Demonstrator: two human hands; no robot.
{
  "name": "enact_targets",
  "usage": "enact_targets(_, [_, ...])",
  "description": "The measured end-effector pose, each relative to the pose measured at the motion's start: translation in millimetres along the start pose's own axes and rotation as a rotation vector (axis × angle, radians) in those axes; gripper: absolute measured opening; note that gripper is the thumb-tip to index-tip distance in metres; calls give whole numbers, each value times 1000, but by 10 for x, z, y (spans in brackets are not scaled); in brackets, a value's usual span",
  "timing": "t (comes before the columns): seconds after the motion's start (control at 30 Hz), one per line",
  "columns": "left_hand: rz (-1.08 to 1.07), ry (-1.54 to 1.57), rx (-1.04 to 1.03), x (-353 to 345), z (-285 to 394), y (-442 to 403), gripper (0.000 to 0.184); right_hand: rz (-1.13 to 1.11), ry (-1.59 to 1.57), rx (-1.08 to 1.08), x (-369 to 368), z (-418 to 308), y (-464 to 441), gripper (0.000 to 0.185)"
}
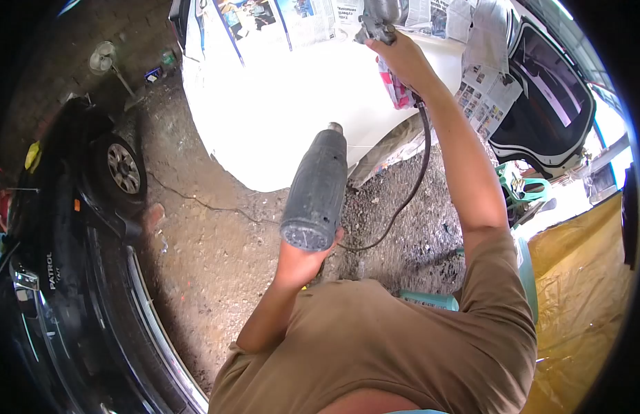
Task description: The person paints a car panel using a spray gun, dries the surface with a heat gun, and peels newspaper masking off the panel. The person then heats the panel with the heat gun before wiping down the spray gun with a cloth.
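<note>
In the middle of the head view, my left hand [306, 261] is closed round the handle of a dark grey heat gun [314, 186]. Most of those fingers are hidden behind the tool, whose metal nozzle points up toward a white car panel [265, 117]. Farther forward, my right hand [404, 61] grips a metal spray gun [376, 29] above the panel. Red-and-white material [397, 88] shows below that hand, around the spray gun's handle. From there a dark hose [426, 148] hangs down and curves toward the ground.
Newspaper sheets [313, 21] cover the area beyond the panel. A black vehicle [78, 276] stands at left, near a fan [103, 58]. At right are an open tailgate [547, 90], a green plastic chair [523, 190] and yellow sheeting [582, 290]. A thin cord [203, 205] crosses the rough ground.
</note>
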State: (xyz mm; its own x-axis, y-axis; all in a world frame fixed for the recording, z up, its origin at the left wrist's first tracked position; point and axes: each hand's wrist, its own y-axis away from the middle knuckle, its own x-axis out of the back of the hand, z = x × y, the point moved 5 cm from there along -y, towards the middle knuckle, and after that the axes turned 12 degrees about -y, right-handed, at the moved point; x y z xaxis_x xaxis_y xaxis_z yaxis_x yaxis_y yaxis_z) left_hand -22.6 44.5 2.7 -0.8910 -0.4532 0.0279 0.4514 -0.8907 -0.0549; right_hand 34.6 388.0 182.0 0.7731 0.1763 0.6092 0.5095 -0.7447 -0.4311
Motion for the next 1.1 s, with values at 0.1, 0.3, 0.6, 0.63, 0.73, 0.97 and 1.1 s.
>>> enact_targets(0.1, [18,51,-13,91,-123,97,30,-94,-59,-24,-86,-348,51,51])
enact_targets(0.3, [128,-5,87,456,-354,568,26,-277,-59,50,-657,-1101,423,50])
enact_targets(0.6, [126,-255,58,836,-529,841,29,-505,-243,36,-1080,-1658,1057,43])
enact_targets(0.63, [136,-298,35,857,-485,842,30,-505,-286,24,-1037,-1666,1127,43])
enact_targets(0.73, [181,-315,-16,868,-290,809,32,-404,-362,-34,-897,-1401,1262,42])
enact_targets(0.97, [140,-63,-24,1009,-428,579,27,-25,-259,-356,-198,-528,1518,43])
enact_targets(1.1, [98,-105,-82,1116,-308,454,26,254,-240,-378,152,93,1715,41])
